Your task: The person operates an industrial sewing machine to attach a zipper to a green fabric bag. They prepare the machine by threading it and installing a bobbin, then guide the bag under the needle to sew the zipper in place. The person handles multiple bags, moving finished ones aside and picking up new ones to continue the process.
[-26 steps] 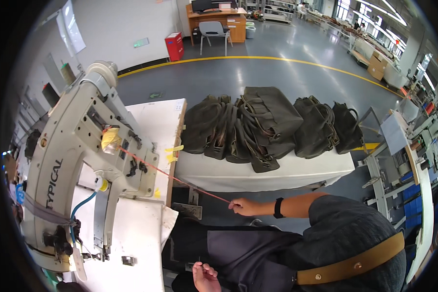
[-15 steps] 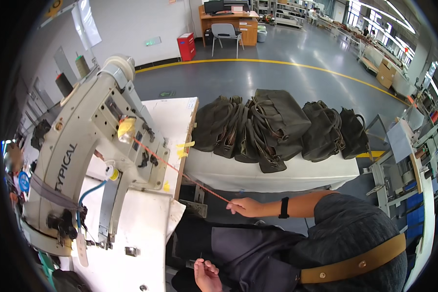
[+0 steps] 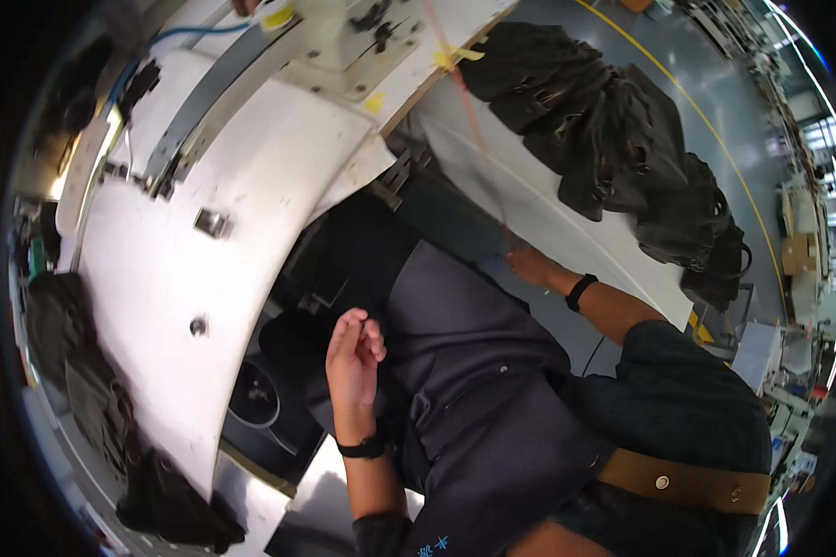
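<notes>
My right hand (image 3: 531,267) is closed round the lower end of an orange-red cord (image 3: 478,130). The cord runs up, blurred, past the yellow tape (image 3: 450,58) on the table edge toward the sewing machine (image 3: 200,111). My left hand (image 3: 355,360) is raised beside the worktable, in front of my dark apron (image 3: 464,325). Its fingers are curled in toward the palm; anything between them is too small or hidden to name. The white worktable (image 3: 251,186) lies to the left of it, with a square metal fitting (image 3: 212,223) on top.
Dark green bags (image 3: 613,121) are piled on a white-covered bench (image 3: 474,176) at the right. More dark bags (image 3: 93,390) lie along the worktable's left edge. A black round part (image 3: 254,395) sits under the table. Farther right are shelves and a cardboard box (image 3: 799,252).
The view has tilted down and turned, bringing more of the worktable and my lap into sight. My right hand still holds the cord. The left hand's fingers point up more.
</notes>
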A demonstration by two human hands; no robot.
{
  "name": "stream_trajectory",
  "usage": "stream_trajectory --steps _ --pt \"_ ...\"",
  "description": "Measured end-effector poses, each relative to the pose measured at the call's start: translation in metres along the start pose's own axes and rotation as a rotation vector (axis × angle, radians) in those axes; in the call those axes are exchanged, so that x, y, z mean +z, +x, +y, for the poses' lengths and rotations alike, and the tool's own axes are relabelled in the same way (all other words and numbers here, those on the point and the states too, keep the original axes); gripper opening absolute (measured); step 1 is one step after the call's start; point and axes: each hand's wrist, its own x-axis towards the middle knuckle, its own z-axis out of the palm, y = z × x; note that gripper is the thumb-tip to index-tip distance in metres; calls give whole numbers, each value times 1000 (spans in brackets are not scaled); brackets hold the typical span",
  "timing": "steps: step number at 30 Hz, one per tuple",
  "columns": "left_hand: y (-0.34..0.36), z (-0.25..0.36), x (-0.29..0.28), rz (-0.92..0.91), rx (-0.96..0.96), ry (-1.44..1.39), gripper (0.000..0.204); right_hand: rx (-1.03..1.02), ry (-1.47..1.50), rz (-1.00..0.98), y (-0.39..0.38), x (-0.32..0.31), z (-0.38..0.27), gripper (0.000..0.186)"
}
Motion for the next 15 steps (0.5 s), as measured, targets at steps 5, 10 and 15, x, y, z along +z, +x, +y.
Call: stream_trajectory --steps 5,10,15 --pt "4 0 3 11 5 7 19 63 -129 68 -17 4 8 32" --pt "7 -1 3 -8 0 3 19 266 -195 166 -34 -25 13 33" --pt "8 -3 5 4 -3 -3 19 470 -121 170 -49 -36 16 31"
